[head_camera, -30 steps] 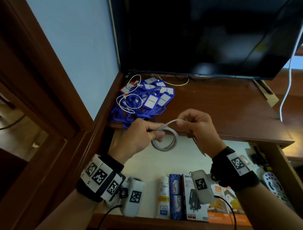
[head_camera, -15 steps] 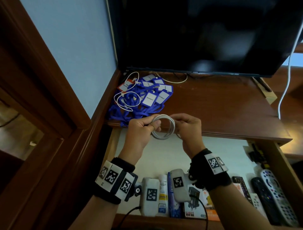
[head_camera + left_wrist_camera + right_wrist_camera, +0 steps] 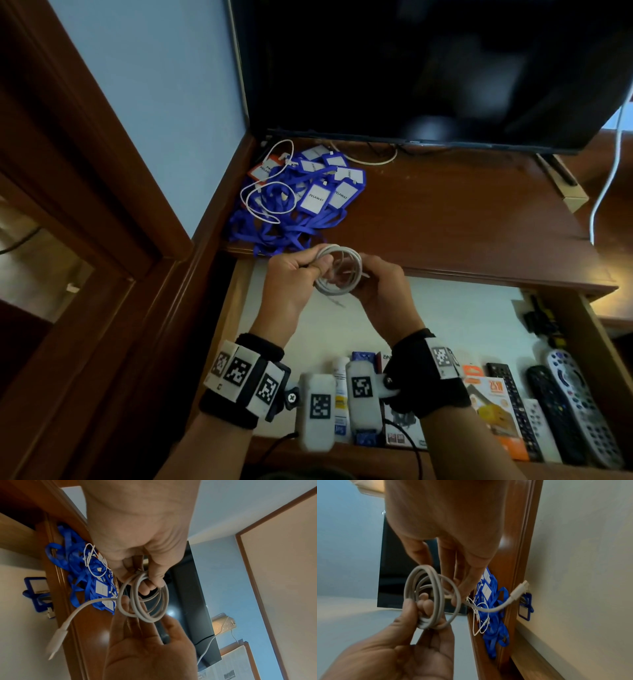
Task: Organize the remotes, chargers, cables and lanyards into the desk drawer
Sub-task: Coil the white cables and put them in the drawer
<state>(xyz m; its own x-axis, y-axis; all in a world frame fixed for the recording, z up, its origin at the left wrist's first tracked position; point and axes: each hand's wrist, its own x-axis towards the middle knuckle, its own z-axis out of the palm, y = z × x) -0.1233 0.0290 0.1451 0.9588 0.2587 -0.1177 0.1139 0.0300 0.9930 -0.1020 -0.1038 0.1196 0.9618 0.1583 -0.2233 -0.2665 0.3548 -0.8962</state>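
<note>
My left hand [image 3: 313,267] grips a coiled white cable [image 3: 337,270] over the open drawer's back edge. My right hand [image 3: 364,279] holds the coil's other side. In the left wrist view the left hand [image 3: 142,580] pinches the loops [image 3: 147,601] from above and the right hand [image 3: 147,619] cradles them from below. The cable's plug end [image 3: 55,641] hangs loose. In the right wrist view the right fingertips [image 3: 458,588] pinch the tail beside the coil [image 3: 429,599]. Blue lanyards [image 3: 301,205] lie piled on the desk's back left, a thin white cable [image 3: 267,202] on top.
The drawer [image 3: 462,315] has a white liner. Several boxes [image 3: 493,404] stand along its front and remotes [image 3: 565,404] lie at its right. A blue badge holder [image 3: 37,593] lies in the drawer under the desk edge. A dark TV [image 3: 428,68] stands behind.
The stretch of cable between my hands has been wound into the coil. Both hands have come closer together and moved slightly toward the desk edge.
</note>
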